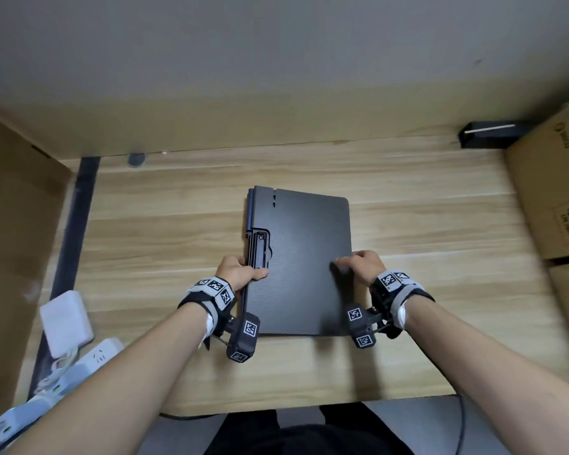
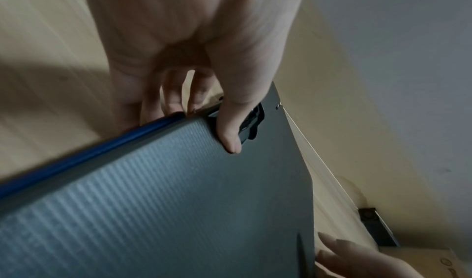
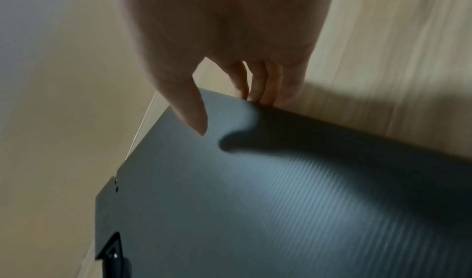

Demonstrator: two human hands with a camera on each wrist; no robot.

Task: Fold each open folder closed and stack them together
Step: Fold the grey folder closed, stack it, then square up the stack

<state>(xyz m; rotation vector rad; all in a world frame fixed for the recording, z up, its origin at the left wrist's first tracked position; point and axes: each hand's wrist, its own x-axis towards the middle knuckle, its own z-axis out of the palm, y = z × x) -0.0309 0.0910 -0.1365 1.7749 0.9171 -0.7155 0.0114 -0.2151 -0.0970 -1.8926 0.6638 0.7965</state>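
A wooden desk [image 1: 408,290] fills the head view, set against a plain wall. Cardboard boxes [image 1: 552,192] stand along its right side, and a white power strip [image 1: 92,356] with a white adapter [image 1: 67,318] lies at its left edge.

At the middle of the desk lies a dark grey folder [image 1: 304,261], closed, its ribbed cover facing up and its spine to the left. A blue folder [image 1: 250,211] shows as a thin strip under that spine, so the two seem already stacked, grey on top.

The left hand [image 1: 239,270] holds the spine side near the black clip mechanism [image 1: 259,249]. Its grip pinches the stack, thumb on top and fingers curled over the edge. The right hand [image 1: 362,266] takes the opposite long edge, thumb lying on the cover and fingers wrapped under. Holding both sides this way probably serves to square the stack or lift it as one.

The left wrist view shows what the head view barely does: the blue edge [image 2: 89,151] running just under the grey cover, and the thumb [image 2: 230,129] lying across the clip. The right wrist view shows the fingers [image 3: 258,84] disappearing behind the folder's edge, though blur hides whether the folder is off the desk.
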